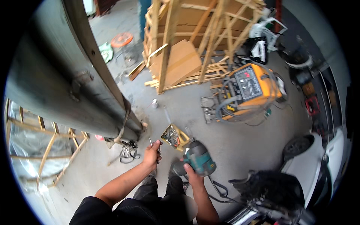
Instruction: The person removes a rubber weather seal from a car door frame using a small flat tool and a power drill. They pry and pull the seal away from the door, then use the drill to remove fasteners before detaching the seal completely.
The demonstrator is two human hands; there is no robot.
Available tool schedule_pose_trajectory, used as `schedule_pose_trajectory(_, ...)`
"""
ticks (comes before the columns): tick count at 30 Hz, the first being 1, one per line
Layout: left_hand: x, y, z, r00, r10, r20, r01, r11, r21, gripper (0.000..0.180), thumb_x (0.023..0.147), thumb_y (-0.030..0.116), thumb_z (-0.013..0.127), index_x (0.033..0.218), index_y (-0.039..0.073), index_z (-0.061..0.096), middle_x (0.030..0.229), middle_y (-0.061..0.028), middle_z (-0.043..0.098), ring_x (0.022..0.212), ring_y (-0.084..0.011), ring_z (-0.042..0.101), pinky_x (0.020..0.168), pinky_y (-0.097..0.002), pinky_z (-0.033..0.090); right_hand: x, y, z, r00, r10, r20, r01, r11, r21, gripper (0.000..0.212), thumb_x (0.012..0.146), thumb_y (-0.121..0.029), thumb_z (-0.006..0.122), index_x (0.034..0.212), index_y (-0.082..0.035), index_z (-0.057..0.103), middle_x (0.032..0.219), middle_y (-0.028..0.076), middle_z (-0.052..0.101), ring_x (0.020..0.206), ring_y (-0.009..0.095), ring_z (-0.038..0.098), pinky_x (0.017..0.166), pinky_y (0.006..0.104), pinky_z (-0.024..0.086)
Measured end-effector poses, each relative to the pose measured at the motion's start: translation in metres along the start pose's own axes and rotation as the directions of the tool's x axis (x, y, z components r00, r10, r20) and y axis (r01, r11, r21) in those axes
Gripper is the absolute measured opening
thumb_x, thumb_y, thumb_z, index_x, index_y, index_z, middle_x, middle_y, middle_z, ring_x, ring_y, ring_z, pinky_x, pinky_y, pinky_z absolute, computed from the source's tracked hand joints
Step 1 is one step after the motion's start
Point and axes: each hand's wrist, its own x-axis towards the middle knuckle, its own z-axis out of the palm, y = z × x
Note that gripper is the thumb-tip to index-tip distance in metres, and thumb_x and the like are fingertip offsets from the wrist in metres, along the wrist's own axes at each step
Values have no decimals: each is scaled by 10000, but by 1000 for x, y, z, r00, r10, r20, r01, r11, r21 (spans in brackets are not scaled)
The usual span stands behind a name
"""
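My right hand [193, 174] grips a teal and black cordless impact driver [199, 159] by its handle, its nose angled away from me. My left hand [152, 155] is closed on a thin metal rod [150, 142] whose tip sticks out past the fingers; its exact kind is too small to tell. Beyond and between both hands, a yellow open box [183, 138] full of mixed hand tools and metal parts stands on the floor.
Large metal column [108, 86] rises at left, with straps and hardware [129, 152] near its foot. A yellow wheeled machine [247, 90] with hoses stands at right, before wooden crating [168, 45] and a cardboard sheet [183, 62]. A small can [155, 103] is ahead; a white car [311, 165] is at right.
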Motion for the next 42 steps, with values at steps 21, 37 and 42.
schedule_pose_trajectory(21, -370, -287, 161, 474, -473, 742, 58, 858, 510, 235, 973, 324, 629, 986, 89, 628, 656, 65, 413, 538, -47, 362, 467, -224, 292, -523, -27, -171, 417, -403, -815, -188, 839, -511, 367, 718, -142, 822, 1027, -21, 665, 922, 146, 720, 827, 302, 715, 734, 365, 565)
schedule_pose_trajectory(37, -478, -600, 275, 421, -800, 427, -267, 341, 901, 467, 957, 465, 596, 1188, 60, 563, 987, -78, 651, 472, -59, 326, 418, -227, 281, -733, 41, -390, 99, 7, -995, 529, 847, 59, 305, 903, -95, 681, 1171, 15, 584, 961, 90, 693, 752, 147, 643, 696, 306, 539)
schedule_pose_trajectory(42, -406, -662, 298, 537, -727, 428, -551, 83, 831, 304, 955, 285, 608, 1165, 71, 559, 930, -106, 662, 459, -76, 380, 382, -251, 299, -748, 72, -523, -30, 79, -996, 788, 615, 25, 265, 909, -58, 646, 1158, 8, 588, 947, 80, 677, 723, 167, 645, 636, 308, 546)
